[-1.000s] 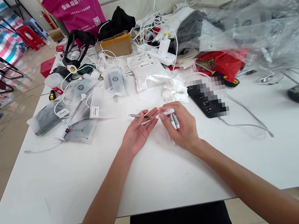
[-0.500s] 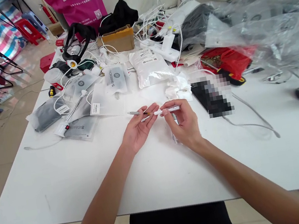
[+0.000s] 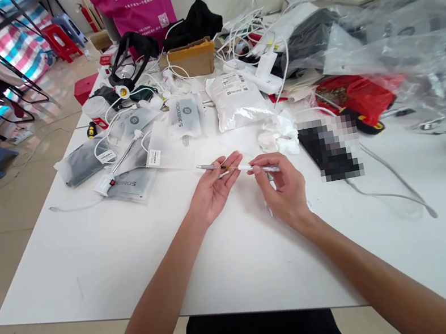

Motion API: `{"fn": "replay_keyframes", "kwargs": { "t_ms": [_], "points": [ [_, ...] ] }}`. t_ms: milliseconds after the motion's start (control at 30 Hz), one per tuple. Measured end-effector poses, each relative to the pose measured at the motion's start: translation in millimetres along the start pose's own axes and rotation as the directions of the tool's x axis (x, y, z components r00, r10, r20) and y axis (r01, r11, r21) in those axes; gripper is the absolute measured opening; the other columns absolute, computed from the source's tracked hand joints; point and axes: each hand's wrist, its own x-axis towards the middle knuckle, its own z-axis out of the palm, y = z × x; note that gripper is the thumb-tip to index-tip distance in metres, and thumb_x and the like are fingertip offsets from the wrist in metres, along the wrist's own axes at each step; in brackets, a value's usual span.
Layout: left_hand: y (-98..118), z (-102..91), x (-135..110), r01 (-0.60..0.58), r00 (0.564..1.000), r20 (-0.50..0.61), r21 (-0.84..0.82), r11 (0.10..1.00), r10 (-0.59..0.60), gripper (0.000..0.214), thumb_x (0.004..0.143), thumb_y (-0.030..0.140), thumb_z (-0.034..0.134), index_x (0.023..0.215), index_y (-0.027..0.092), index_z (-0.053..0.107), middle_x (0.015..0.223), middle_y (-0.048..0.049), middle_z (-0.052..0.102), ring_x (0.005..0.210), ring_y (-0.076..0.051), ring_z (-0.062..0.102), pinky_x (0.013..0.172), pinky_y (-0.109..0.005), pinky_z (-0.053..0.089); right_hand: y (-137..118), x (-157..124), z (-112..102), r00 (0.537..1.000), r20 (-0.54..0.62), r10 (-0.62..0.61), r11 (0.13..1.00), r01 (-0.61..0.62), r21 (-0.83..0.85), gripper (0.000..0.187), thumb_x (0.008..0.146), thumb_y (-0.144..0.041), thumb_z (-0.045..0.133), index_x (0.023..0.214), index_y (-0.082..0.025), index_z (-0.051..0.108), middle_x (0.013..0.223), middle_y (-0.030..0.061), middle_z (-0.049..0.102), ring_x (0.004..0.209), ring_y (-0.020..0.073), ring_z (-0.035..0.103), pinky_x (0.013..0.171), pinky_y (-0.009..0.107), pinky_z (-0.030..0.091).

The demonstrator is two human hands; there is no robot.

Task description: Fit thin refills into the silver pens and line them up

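Over the white table (image 3: 135,257), both my hands meet around pieces of a pen. My left hand (image 3: 213,194) is palm up with its fingers extended. Its thumb pins a slim grey pen part (image 3: 206,167) that pokes out to the left, and a thin white piece (image 3: 223,174) lies across the fingers. Between the thumb and fingertips of my right hand (image 3: 285,187) is a white pen barrel (image 3: 244,167), pointing at the left fingers. Something small and clear shows partly under the right hand; I cannot make it out.
Packaged items in frosted bags (image 3: 186,117), a white parcel (image 3: 236,101) and a lamp with a bendable neck (image 3: 128,152) lie beyond my hands. To the right are crumpled tissue (image 3: 280,134), a blurred dark object (image 3: 328,151), a grey cable (image 3: 398,179) and a red bag (image 3: 370,95).
The view has swung a little left, so the table and its items sit further right in the picture. Both hands keep nearly the same grip and distance.
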Motion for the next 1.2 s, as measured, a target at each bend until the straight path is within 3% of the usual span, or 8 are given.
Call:
{"fn": "replay_keyframes", "kwargs": {
  "t_ms": [100,300,733,1200],
  "points": [
    [-0.6,-1.0,0.3,-0.006,1.000,0.009,0.002,1.000,0.006,0.016,0.105,0.020,0.057,0.107,0.015,0.072,0.141,-0.0125,0.070,0.144,-0.025,0.057,0.125,-0.037,0.041,2.1,0.9,-0.3,1.000,-0.011,-0.008,1.000,0.008,-0.011,0.013,0.103,-0.035,0.063,0.113,-0.027,0.065,0.113,0.0057,0.068,0.095,0.0209,0.072,0.086,0.043,0.062],
    [-3.8,1.5,-0.4,0.008,1.000,0.015,0.005,1.000,-0.008,0.016,0.105,0.023,0.058,0.105,0.015,0.073,0.141,-0.0132,0.069,0.146,-0.026,0.054,0.126,-0.039,0.038,3.6,3.1,-5.1,0.994,0.088,-0.061,0.983,0.076,-0.169,0.010,0.103,-0.031,0.062,0.111,-0.027,0.067,0.110,0.0059,0.071,0.097,0.0228,0.070,0.086,0.043,0.060],
    [-1.9,0.2,0.8,-0.030,0.999,-0.018,-0.022,0.999,0.030,0.014,0.104,0.017,0.058,0.104,0.014,0.071,0.142,-0.0128,0.068,0.146,-0.024,0.055,0.123,-0.034,0.043,-1.0,0.1,-2.3,0.996,0.014,-0.093,0.989,0.094,-0.117,0.009,0.103,-0.031,0.060,0.110,-0.027,0.065,0.111,0.0072,0.069,0.105,0.0242,0.069,0.090,0.045,0.060],
    [-1.1,4.1,-2.3,-0.008,1.000,0.004,-0.002,1.000,0.008,0.014,0.104,0.021,0.059,0.103,0.014,0.071,0.141,-0.0140,0.069,0.145,-0.025,0.055,0.123,-0.035,0.042,0.6,2.9,-3.4,0.992,0.070,-0.106,0.981,0.116,-0.158,0.008,0.102,-0.030,0.062,0.107,-0.027,0.067,0.107,0.0064,0.071,0.100,0.0237,0.069,0.087,0.043,0.058]
  ]
}}
